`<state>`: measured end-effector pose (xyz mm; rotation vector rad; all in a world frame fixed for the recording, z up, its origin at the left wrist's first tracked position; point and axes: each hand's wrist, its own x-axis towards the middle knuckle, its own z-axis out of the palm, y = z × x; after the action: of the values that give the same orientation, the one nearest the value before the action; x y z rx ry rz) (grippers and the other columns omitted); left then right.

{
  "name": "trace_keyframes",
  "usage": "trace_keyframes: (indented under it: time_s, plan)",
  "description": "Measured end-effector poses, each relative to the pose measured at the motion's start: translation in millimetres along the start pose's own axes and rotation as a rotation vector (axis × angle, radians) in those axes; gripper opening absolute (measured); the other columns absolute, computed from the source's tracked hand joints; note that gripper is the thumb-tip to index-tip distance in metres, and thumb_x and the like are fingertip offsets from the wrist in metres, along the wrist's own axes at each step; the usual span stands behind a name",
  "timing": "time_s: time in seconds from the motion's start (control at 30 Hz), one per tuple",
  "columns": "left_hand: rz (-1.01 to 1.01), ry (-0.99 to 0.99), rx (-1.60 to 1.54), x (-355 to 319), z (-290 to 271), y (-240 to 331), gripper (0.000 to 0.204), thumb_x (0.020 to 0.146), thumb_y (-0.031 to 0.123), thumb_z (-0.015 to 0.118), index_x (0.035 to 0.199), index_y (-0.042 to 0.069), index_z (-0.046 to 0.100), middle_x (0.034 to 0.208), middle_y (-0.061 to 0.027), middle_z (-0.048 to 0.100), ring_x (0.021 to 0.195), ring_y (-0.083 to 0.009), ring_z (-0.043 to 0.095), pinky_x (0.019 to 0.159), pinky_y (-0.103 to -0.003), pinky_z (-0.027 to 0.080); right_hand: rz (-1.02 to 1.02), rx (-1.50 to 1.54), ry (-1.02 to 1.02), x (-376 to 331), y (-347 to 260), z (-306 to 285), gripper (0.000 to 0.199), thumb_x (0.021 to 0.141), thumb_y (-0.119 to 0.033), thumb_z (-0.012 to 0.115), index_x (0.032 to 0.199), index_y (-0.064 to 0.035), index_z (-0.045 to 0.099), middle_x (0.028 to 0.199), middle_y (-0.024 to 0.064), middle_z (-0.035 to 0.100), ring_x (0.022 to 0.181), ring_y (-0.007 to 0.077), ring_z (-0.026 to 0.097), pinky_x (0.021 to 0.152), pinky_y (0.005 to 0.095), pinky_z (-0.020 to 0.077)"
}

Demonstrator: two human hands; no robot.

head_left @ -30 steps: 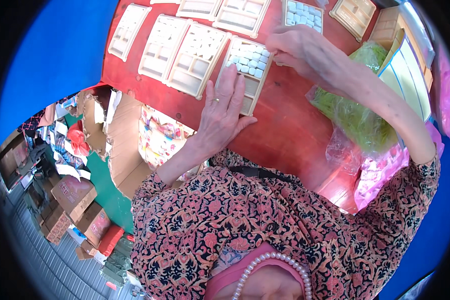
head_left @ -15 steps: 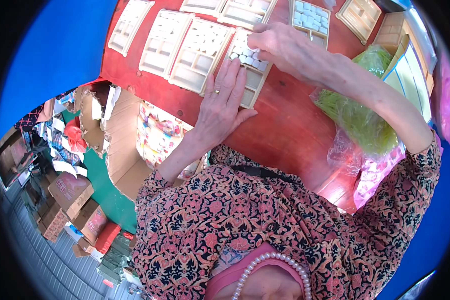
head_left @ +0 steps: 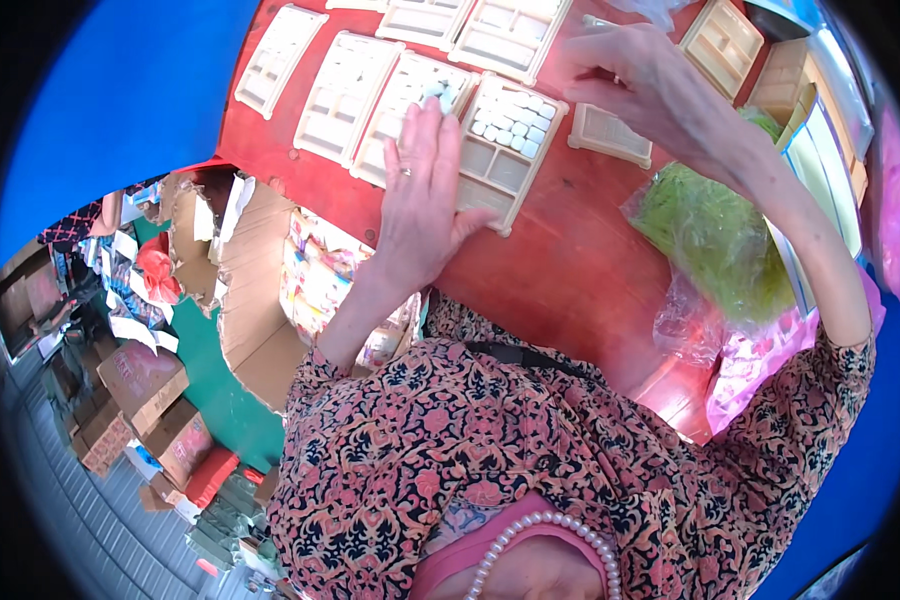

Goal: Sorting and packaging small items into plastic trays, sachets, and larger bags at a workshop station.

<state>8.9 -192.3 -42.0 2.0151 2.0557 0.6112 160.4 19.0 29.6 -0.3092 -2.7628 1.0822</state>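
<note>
My left hand (head_left: 425,200) lies flat, fingers spread, on a cream compartment tray (head_left: 500,175) on the red table (head_left: 570,270). The tray's far compartment holds several small white pieces (head_left: 515,118). My right hand (head_left: 635,80) hovers beyond and to the right of that tray, just above a smaller cream tray (head_left: 610,138). Its fingertips are pinched together, and I cannot tell whether they hold anything.
More cream trays (head_left: 345,95) lie in rows across the far side of the table. A clear bag of green material (head_left: 715,235) and pink bags (head_left: 760,365) sit at the right under my forearm. Cardboard boxes (head_left: 140,385) stand on the floor at left.
My right hand went left over the tray of white pieces, then drew back to the right. My left hand stayed pressed on the tray.
</note>
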Motion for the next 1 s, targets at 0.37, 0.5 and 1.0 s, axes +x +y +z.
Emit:
trace_keyframes:
  time_s: [0.37, 0.5, 1.0]
  plan:
    - [-0.108, -0.07, 0.167, 1, 5, -8, 0.092, 0.073, 0.035, 0.069, 0.143, 0.0, 0.019, 0.148, -0.0188, 0.021, 0.139, -0.0339, 0.016, 0.108, -0.056, 0.014, -0.137, 0.07, 0.078, -25, 31, 23, 0.011, 0.081, -0.005, 0.059, 0.087, 0.0036, 0.056, 0.077, 0.0142, 0.056, 0.069, 0.0231, 0.051, 0.065, 0.0321, 0.042]
    - [-0.059, -0.114, 0.181, 5, 11, -18, 0.092, 0.073, 0.029, 0.069, 0.144, 0.002, 0.017, 0.149, -0.0172, 0.022, 0.14, -0.0297, 0.016, 0.111, -0.051, 0.005, -0.028, -0.188, 0.039, -29, 14, -12, 0.008, 0.081, -0.003, 0.058, 0.086, 0.0034, 0.057, 0.076, 0.0136, 0.057, 0.07, 0.0229, 0.052, 0.066, 0.0312, 0.0425]
    - [0.154, 0.01, -0.193, 27, 2, 45, 0.058, 0.086, 0.017, 0.053, 0.137, -0.004, 0.034, 0.141, -0.0211, 0.035, 0.133, -0.0369, 0.029, 0.109, -0.044, 0.023, 0.627, -0.116, -0.318, -185, -11, -56, 0.01, 0.081, -0.003, 0.056, 0.09, 0.0002, 0.056, 0.077, 0.0091, 0.052, 0.068, 0.0254, 0.054, 0.061, 0.0338, 0.0455]
